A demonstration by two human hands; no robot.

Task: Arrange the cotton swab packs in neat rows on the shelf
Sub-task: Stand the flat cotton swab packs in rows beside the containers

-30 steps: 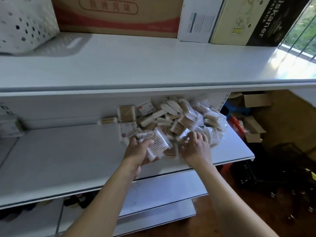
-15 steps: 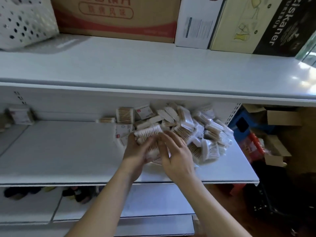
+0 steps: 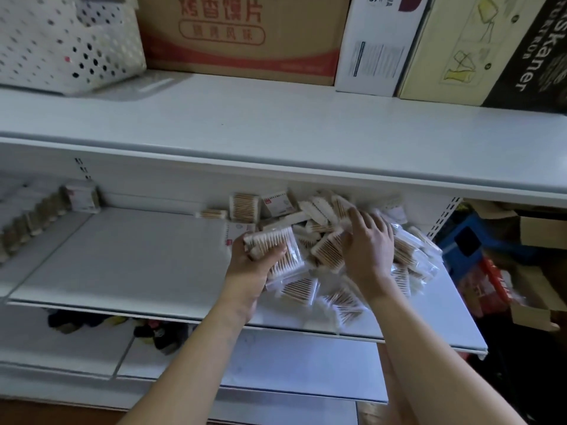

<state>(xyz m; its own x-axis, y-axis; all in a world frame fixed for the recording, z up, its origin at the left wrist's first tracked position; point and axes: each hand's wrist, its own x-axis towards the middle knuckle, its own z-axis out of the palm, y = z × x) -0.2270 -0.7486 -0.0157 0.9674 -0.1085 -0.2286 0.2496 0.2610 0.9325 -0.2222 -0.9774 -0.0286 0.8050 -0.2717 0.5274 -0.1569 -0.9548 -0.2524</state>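
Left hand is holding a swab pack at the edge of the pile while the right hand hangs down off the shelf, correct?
Not quite. The left hand does hold a swab pack at the pile's left edge, but the right hand is not off the shelf: the head view shows it reaching into the pile, fingers spread on the packs.

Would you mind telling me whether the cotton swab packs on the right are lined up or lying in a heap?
In a heap: the cotton swab packs overlap at mixed angles, and the left hand grips one.
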